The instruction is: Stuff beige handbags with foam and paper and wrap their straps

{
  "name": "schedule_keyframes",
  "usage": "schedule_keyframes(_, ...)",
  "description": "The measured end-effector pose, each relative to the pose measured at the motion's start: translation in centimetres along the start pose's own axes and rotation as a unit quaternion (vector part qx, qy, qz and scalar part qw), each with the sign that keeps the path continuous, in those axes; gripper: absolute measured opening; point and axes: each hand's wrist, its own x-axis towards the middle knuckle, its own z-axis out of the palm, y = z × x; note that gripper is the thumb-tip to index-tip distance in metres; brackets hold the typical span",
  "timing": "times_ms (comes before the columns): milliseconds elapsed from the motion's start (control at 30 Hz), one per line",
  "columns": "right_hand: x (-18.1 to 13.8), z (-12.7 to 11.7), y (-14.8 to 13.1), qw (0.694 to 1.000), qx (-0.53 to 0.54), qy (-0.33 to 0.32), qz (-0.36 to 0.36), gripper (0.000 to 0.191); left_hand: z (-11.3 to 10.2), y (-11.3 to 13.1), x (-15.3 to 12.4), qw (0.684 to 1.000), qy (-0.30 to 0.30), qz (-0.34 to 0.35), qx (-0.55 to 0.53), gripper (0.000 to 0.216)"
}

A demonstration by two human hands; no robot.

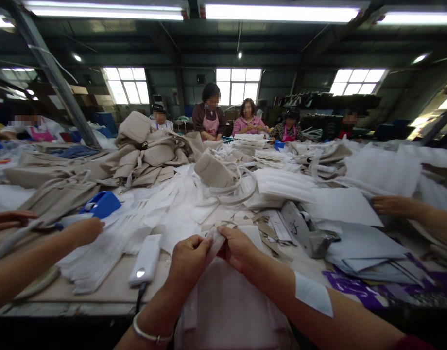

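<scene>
White packet [234, 306] — cut off by bottom edge; co-worker's forearm [437, 221] — by right.

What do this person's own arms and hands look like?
The left hand and right hand wear no gloves. A thin pale bangle circles the left wrist; a pale four-sided patch covers part of the right forearm. A dark red sleeve edge shows farther up that arm.

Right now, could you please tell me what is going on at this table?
The person's left hand and right hand pinch a translucent white strip above a bundle in white wrapping. At the left, a co-worker's hand is near a blue tape dispenser; at the right, another co-worker's hand is beside a white sheet. A beige bag lies further back.
</scene>
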Motion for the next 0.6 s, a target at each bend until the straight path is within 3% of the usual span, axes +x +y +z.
schedule_keyframes(200, -2.5, -1.0, 0.5, 0.995, -0.068, -0.059, 0.033, 0.031, 0.6, -0.2, 0.9, 1.0, 0.023, 0.012, 0.003, 0.035)
schedule_keyframes(267, -3.2, -1.4, 0.5, 0.991, -0.125, -0.052, -0.012, 0.027, 0.7, -0.3, 1.1, 0.999, 0.03, 0.014, -0.001, 0.034)
schedule_keyframes(333, -3.5, -1.7, 0.5, 0.974, -0.205, 0.009, -0.101, 0.028, 0.8, -0.3, 1.3, 1.0, 0.027, 0.016, -0.003, 0.034)
schedule_keyframes(433, -3.2, -2.3, 0.0, 0.913, -0.322, 0.094, -0.231, 0.032, 0.8, -0.3, 1.6, 0.999, 0.005, 0.024, -0.022, 0.033)
schedule_keyframes(500, -2.7, -2.7, -0.6, 0.859, -0.411, 0.091, -0.29, 0.027, 0.7, -0.4, 1.9, 0.999, -0.008, 0.032, -0.034, 0.032)
schedule_keyframes(600, -2.1, -2.9, -1.4, 0.79, -0.514, 0.063, -0.329, 0.014, 0.4, -0.2, 2.5, 0.997, -0.032, 0.067, -0.015, 0.047)
